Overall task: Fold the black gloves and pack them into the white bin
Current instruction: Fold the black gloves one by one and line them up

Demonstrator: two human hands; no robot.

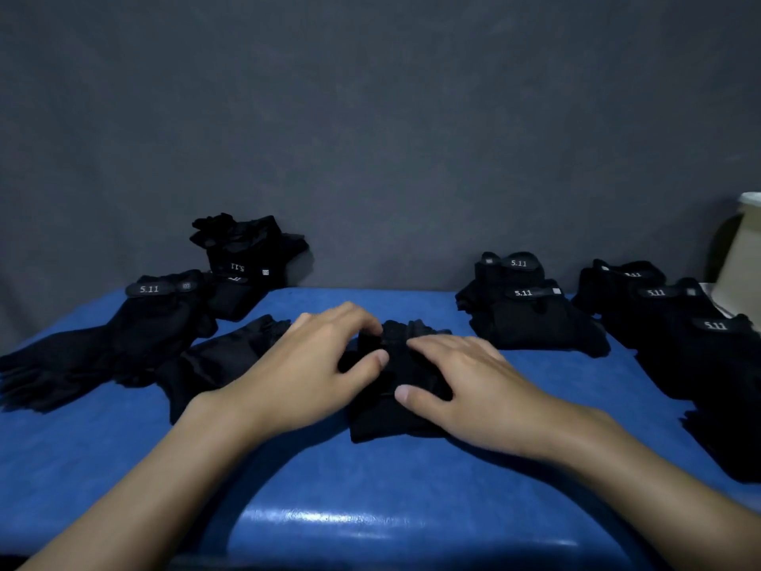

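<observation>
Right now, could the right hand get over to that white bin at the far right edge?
Probably yes. The right hand rests on the middle glove; low piles of gloves lie between it and the white bin, and nothing stands above them. Only the bin's edge shows, though.

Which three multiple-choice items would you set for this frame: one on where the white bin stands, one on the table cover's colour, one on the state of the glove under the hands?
1. Where is the white bin? A. at the far right edge B. at the far left edge C. at the table centre
2. What colour is the table cover? A. red B. green C. blue
3. How is the glove under the hands? A. hanging in the air B. lying on the cover, left hand pinching it, right hand pressing it C. inside the bin

Key: 1 A, the right edge cuts it off; 2 C, blue shows all round the hands; 3 B, both hands are on it.
</observation>
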